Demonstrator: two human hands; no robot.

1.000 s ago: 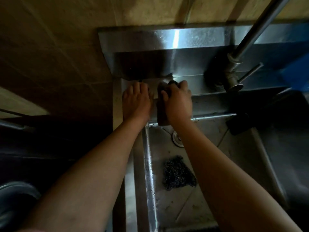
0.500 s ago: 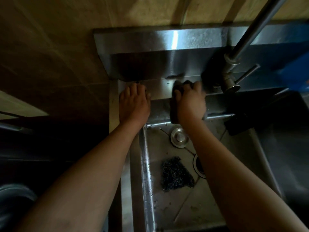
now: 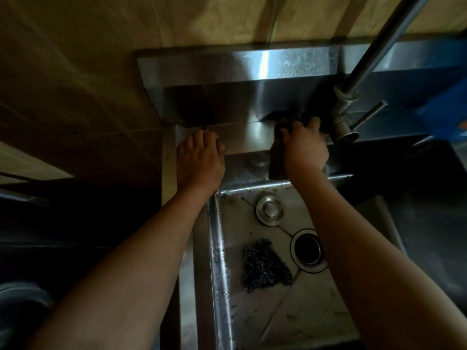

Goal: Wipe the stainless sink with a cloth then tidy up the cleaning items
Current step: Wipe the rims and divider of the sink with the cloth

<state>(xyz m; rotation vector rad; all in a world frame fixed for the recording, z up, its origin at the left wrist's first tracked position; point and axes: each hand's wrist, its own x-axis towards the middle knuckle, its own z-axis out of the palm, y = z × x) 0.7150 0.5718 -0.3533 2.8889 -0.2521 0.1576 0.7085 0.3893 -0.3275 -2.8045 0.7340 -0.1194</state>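
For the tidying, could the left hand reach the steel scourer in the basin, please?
Probably yes: the left hand rests on the sink ledge, holding nothing, and the steel scourer lies uncovered.

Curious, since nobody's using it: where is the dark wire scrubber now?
Head view: the scrubber lies in the sink, just left of the open drain hole, nearer the camera than the round stopper.
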